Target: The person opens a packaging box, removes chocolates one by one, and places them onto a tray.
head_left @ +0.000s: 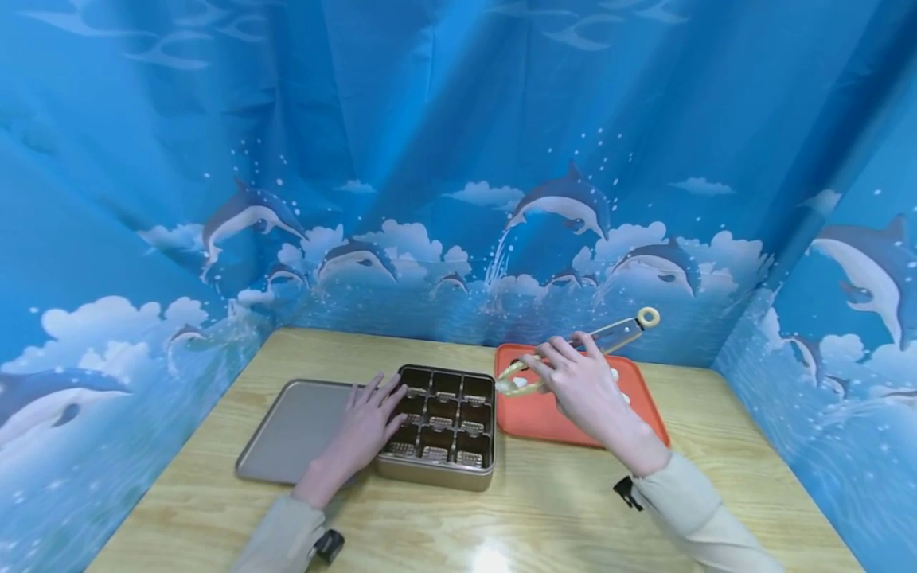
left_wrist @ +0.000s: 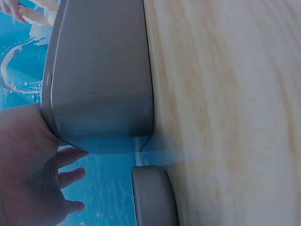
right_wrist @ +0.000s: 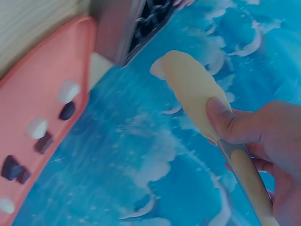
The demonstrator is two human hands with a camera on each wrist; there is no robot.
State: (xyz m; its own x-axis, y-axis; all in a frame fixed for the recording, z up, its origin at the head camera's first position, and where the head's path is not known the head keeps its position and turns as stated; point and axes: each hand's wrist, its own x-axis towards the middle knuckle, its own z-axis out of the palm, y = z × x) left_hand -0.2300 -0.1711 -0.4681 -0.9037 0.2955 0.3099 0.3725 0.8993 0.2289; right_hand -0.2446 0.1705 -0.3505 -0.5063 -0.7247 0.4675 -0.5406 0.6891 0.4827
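Note:
A bronze-coloured metal box (head_left: 435, 474) with a grid of small compartments stands mid-table in the head view. My left hand (head_left: 367, 422) rests on its left rim, fingers stretched out and spread. In the left wrist view, the palm lies against the upper edge of the box's wall. Cream-tipped tongs (right_wrist: 193, 89) are gripped in my right hand (head_left: 589, 391), thumb on one arm. A small white piece (right_wrist: 158, 69) sits between the tong tips, above the tray's left edge near the box's right rim. The compartments show no pieces.
Right of the box lies a red tray (head_left: 552, 430). On it are several white pieces (right_wrist: 69, 91) and dark pieces (right_wrist: 67, 111). A flat grey metal lid or tray (head_left: 286, 434) lies to the left. A blue dolphin-print curtain (head_left: 444, 159) hangs behind the wooden table (head_left: 559, 509).

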